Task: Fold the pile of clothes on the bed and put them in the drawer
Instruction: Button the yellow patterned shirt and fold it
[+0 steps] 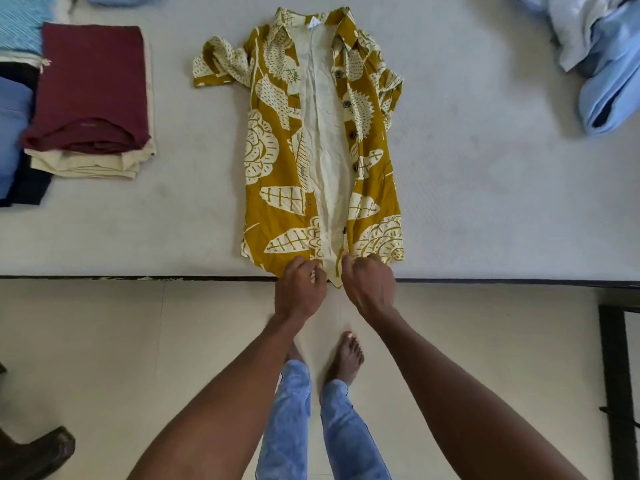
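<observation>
One view only: a wide-angle camera worn on the person's head, facing forward and steeply down. The optical axis falls just beyond the left hand (300, 289) and right hand (370, 285), which meet near the frame centre at the near edge of the pale grey mattress-topped bed (485, 168). Both forearms enter from the bottom edge, so the camera sits close above them. Below the hands the frame takes in the cream tiled floor (104, 341) and the person's own legs. Beyond the hands the bed surface fills the upper half. Straight edges bow slightly toward the borders. No second view exists to share coverage.
</observation>
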Tool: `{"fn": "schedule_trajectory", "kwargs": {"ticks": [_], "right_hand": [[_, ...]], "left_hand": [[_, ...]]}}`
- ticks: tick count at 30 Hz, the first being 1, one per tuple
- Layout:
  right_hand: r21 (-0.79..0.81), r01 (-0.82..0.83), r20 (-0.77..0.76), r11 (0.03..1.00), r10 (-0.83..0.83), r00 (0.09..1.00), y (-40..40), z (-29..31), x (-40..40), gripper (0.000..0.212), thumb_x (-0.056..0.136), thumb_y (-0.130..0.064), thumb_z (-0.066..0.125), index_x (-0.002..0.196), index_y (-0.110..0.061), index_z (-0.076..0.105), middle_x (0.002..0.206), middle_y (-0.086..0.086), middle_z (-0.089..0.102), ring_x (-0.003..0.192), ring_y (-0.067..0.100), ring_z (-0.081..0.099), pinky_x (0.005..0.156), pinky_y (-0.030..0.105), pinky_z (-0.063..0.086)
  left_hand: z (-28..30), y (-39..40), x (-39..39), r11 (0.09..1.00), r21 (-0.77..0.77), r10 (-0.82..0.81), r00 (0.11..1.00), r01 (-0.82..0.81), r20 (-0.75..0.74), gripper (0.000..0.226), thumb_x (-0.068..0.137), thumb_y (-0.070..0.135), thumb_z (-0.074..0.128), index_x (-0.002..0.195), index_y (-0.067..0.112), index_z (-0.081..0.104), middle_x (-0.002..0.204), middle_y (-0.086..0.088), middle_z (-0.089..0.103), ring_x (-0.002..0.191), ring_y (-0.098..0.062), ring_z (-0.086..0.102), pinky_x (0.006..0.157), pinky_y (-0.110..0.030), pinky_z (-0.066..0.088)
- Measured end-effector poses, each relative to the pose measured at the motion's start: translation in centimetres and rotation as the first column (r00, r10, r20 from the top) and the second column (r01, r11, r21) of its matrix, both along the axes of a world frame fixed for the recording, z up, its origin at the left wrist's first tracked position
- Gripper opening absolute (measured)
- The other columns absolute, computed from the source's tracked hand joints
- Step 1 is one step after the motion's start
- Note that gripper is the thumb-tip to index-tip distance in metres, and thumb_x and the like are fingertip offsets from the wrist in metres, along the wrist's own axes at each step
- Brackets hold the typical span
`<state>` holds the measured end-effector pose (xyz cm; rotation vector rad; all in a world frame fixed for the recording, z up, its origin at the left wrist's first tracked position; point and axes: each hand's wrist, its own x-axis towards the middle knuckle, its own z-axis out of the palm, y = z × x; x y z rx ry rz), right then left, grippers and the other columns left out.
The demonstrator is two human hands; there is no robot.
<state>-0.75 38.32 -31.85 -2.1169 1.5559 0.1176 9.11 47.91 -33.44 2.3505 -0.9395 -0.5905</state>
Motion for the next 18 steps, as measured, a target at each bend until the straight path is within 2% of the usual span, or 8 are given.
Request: {"fn": "schedule_trajectory", "kwargs": {"ticks": [2, 4, 7, 10, 13, 15, 18], "right_hand": [[-0.011, 0.113, 0.065, 0.994, -0.112, 0.992, -0.8, 0.3, 0.1, 0.049, 0.099, -0.042, 0.036, 0.069, -0.009, 0.057, 0.081, 0.01, 0.06, 0.068, 0.027, 0.055, 0.063, 0.038, 0.047], [0.031, 0.176, 0.165, 0.984, -0.179, 0.97, -1.8, 0.2, 0.3, 0.032, 0.1, -0.027, 0.04, 0.084, -0.007, 0.058, 0.089, 0.01, 0.06, 0.073, 0.023, 0.051, 0.063, 0.036, 0.04], [0.004, 0.028, 0.255, 1.0, -0.028, 0.967, -2.5, 0.4, 1.8, 0.024, 0.101, -0.02, 0.044, 0.093, -0.004, 0.061, 0.096, 0.011, 0.061, 0.076, 0.027, 0.055, 0.062, 0.038, 0.044], [-0.045, -0.11, 0.165, 0.993, 0.116, 0.979, -3.3, -0.2, 3.9, 0.022, 0.099, -0.021, 0.048, 0.104, -0.004, 0.062, 0.104, 0.015, 0.061, 0.084, 0.035, 0.06, 0.066, 0.042, 0.05], [0.013, 0.001, 0.077, 1.0, -0.002, 0.997, -3.7, -0.7, 4.7, 0.024, 0.092, -0.009, 0.048, 0.112, -0.002, 0.058, 0.111, 0.015, 0.059, 0.09, 0.037, 0.059, 0.068, 0.039, 0.046], [0.004, 0.033, 0.07, 0.999, -0.033, 0.997, -3.3, -1.0, 4.8, 0.023, 0.093, -0.009, 0.047, 0.111, -0.003, 0.059, 0.111, 0.015, 0.059, 0.089, 0.036, 0.059, 0.068, 0.041, 0.047], [-0.064, -0.015, 0.109, 0.998, 0.022, 0.994, -2.6, -1.4, 5.1, 0.021, 0.095, -0.012, 0.047, 0.098, -0.001, 0.065, 0.101, 0.014, 0.057, 0.081, 0.034, 0.057, 0.064, 0.042, 0.048]], "left_hand": [[0.4, -0.8, 0.8, 0.995, -0.05, 0.083, 0.997, -0.083, -0.004, 0.019, 0.095, 0.019, 0.059, 0.1, 0.006, 0.07, 0.099, -0.011, 0.067, 0.089, -0.028, 0.062, 0.068, -0.034, 0.052], [0.4, -2.2, 1.6, 0.984, -0.054, 0.168, 0.983, -0.172, -0.073, 0.018, 0.098, 0.018, 0.056, 0.106, 0.007, 0.068, 0.102, -0.01, 0.068, 0.092, -0.025, 0.062, 0.073, -0.035, 0.053], [0.2, -4.5, 2.5, 0.969, -0.022, 0.239, 0.954, -0.247, -0.18, 0.018, 0.098, 0.017, 0.056, 0.108, 0.009, 0.069, 0.103, -0.008, 0.071, 0.094, -0.024, 0.065, 0.077, -0.035, 0.055], [0.1, -6.4, 3.3, 0.952, 0.058, 0.305, 0.922, -0.3, -0.239, 0.016, 0.095, 0.016, 0.061, 0.106, 0.008, 0.07, 0.103, -0.008, 0.071, 0.094, -0.024, 0.064, 0.079, -0.036, 0.053], [-0.3, -6.8, 3.3, 0.944, 0.087, 0.329, 0.907, -0.318, -0.263, 0.013, 0.086, 0.017, 0.072, 0.093, 0.008, 0.067, 0.09, -0.006, 0.069, 0.085, -0.024, 0.063, 0.072, -0.033, 0.049], [-0.6, -6.5, 2.9, 0.941, 0.11, 0.337, 0.914, -0.32, -0.226, 0.017, 0.084, 0.019, 0.075, 0.092, 0.007, 0.065, 0.093, -0.007, 0.068, 0.087, -0.025, 0.061, 0.071, -0.031, 0.044], [-0.4, -6.4, 1.9, 0.933, 0.146, 0.351, 0.922, -0.329, -0.163, 0.024, 0.088, 0.021, 0.071, 0.106, 0.006, 0.066, 0.108, -0.009, 0.064, 0.1, -0.026, 0.058, 0.077, -0.029, 0.04]]}}
